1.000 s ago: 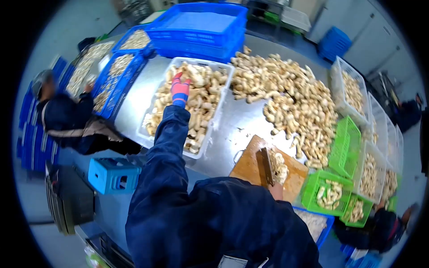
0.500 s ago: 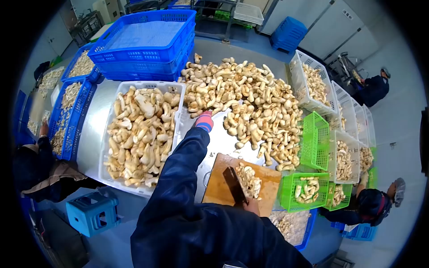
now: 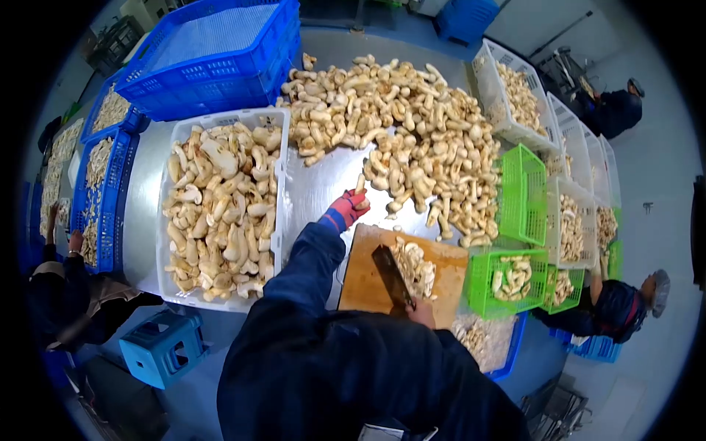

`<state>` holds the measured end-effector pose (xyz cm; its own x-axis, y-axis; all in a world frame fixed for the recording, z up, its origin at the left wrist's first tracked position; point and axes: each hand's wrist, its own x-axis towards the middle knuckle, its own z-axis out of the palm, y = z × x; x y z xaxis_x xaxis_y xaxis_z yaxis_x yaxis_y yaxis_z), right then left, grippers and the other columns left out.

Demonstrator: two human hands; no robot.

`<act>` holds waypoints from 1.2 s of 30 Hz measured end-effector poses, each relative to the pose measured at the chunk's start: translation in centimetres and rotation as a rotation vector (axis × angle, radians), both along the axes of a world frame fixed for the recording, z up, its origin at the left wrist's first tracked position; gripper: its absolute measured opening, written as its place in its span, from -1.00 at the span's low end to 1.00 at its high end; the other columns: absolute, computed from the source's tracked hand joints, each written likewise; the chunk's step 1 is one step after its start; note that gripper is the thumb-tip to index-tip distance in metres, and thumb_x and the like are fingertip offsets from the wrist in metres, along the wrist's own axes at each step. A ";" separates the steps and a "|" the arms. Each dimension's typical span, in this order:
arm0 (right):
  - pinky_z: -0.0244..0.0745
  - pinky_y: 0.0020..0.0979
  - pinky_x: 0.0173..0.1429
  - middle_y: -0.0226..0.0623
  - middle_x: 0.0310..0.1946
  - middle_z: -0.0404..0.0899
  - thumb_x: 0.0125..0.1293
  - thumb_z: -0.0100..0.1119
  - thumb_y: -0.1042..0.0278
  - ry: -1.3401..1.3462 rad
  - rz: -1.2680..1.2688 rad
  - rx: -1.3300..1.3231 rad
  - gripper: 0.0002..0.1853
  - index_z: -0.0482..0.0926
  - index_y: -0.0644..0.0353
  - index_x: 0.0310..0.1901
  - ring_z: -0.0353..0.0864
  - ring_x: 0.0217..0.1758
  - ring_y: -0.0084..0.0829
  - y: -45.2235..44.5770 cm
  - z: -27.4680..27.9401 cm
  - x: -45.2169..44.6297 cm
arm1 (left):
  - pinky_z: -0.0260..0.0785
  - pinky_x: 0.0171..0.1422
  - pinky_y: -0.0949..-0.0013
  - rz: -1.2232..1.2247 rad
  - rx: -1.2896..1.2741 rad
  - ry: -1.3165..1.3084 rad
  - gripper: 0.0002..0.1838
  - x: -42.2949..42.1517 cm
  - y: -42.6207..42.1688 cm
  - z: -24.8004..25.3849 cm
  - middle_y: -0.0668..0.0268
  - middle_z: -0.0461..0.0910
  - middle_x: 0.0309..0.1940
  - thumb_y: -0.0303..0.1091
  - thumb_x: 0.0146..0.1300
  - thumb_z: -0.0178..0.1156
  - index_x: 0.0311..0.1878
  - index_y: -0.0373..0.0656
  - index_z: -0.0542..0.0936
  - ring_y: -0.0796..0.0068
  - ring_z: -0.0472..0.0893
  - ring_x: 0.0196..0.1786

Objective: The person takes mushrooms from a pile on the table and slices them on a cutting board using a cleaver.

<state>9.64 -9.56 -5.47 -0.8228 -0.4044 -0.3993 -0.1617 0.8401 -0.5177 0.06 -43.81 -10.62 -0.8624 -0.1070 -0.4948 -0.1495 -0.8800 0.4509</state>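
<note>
My left hand, in a pink and blue glove, is closed around a mushroom held upright above the metal table. My right hand grips a cleaver by its handle, its dark blade slanting over the wooden cutting board. Beside the blade, cut mushroom pieces lie heaped on the board. A large pile of whole mushrooms spreads over the table beyond both hands. To the left stands a white crate full of mushrooms.
Stacked blue trays stand at the back left. Green baskets and white crates line the right side. A blue stool is on the floor at left. Co-workers are at both sides.
My left hand has drawn back from the pile toward the board and now has a mushroom in it. The cleaver stays over the board in my right hand. The whole view has shifted slightly.
</note>
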 end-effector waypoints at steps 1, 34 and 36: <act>0.41 -0.15 -0.24 0.10 -0.44 0.51 0.03 0.04 0.31 -0.034 -0.006 -0.029 -0.69 0.52 0.26 -0.18 0.52 -0.34 0.03 0.1 0.1 -0.2 | 0.39 -0.08 0.38 -0.065 0.147 0.141 -0.69 2.1 1.3 -0.9 0.32 0.47 -0.28 -0.39 0.19 0.09 0.02 -0.17 0.38 0.49 0.49 -0.25; 0.44 -0.05 -0.27 0.10 -0.51 0.51 0.05 -0.01 0.35 -0.059 0.008 -0.038 -0.80 0.43 0.32 -0.35 0.53 -0.42 0.04 0.8 7.1 4.8 | 0.29 0.06 0.32 -1.019 -1.909 -0.040 -0.73 13.0 11.6 -10.7 0.17 0.55 -0.11 -0.22 0.22 -0.04 -0.12 -0.17 0.46 0.16 0.50 -0.03; 0.43 -0.05 -0.25 0.10 -0.50 0.52 0.06 -0.02 0.34 -0.112 -0.020 0.013 -0.79 0.45 0.31 -0.33 0.53 -0.40 0.05 0.5 7.6 4.6 | 0.32 0.02 0.31 -0.689 -1.738 0.030 -0.68 13.8 11.2 -13.0 0.13 0.56 -0.16 -0.19 0.13 0.08 -0.14 -0.20 0.46 0.15 0.52 -0.07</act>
